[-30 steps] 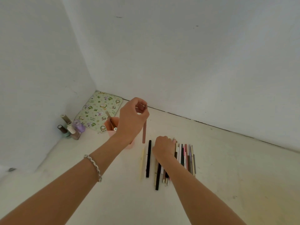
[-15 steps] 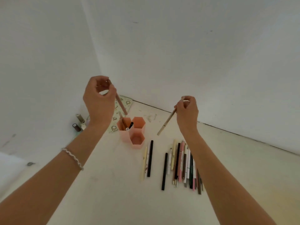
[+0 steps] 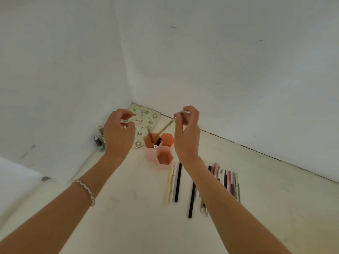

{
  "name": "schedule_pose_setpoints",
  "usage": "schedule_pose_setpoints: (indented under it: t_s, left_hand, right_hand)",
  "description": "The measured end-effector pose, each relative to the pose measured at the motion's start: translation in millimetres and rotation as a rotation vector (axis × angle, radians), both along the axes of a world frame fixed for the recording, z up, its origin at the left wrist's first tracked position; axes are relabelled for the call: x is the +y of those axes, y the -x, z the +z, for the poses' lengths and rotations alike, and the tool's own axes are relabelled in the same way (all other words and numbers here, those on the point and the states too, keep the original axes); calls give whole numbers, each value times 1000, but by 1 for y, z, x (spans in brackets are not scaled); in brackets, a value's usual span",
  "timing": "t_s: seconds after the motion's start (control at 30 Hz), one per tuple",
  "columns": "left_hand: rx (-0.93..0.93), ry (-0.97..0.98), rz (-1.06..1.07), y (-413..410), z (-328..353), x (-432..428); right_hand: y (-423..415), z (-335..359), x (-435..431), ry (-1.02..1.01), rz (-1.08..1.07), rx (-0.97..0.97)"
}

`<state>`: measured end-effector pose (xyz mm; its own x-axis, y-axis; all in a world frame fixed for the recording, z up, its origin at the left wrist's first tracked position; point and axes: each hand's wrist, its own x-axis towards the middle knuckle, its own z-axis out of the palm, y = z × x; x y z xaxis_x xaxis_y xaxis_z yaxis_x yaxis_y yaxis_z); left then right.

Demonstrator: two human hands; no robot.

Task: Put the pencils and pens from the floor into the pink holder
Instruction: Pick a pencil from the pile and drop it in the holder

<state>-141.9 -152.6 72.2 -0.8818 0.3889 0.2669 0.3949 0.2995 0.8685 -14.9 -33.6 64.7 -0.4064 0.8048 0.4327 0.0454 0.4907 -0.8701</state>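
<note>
PROGRESS: a few pens are already stood in the left cell of the pink plastic three-cell hexagonal holder (image 3: pixel 159 153); two cells are seen empty | LEFT: many thin pens and pencils (image 3: pixel 222 177) lie in a row on the floor | HANDS: a slim beige pencil (image 3: pixel 167 126) is pinched by the right hand (image 3: pixel 187 136), tilted over the holder; left hand (image 3: pixel 118 136) is loosely open, nothing is held | MATERIAL: smooth, rigid, matte
</note>
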Motion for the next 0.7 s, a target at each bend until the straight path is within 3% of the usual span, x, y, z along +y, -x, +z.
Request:
schedule_pose_setpoints:
  t_s: [0.13,0.2,0.27,0.4,0.47,0.6,0.7]
  left_hand:
    - [-40,-24,-119,-29,8,-2]
    - [-54,23,-247,-52,-4,-6]
    - [-58,184,-368,-73,-23,-8]
    - [-63,768,-545,-99,-63,6]
    - [-58,969,-582,-106,-75,18]
    - [107,1233,-572,-119,-92,33]
    - [101,1288,-598,-124,-93,35]
  right_hand:
    - [7,-20,-12,-53,173,-347]
    - [3,-30,-14,-133,191,-405]
    - [-6,-32,-9,-138,115,-350]
    - [-35,-32,19,-4,-58,-270]
    - [-50,-31,32,64,-91,-289]
    - [-77,-40,45,112,-128,-321]
    - [-90,-52,48,149,-133,-379]
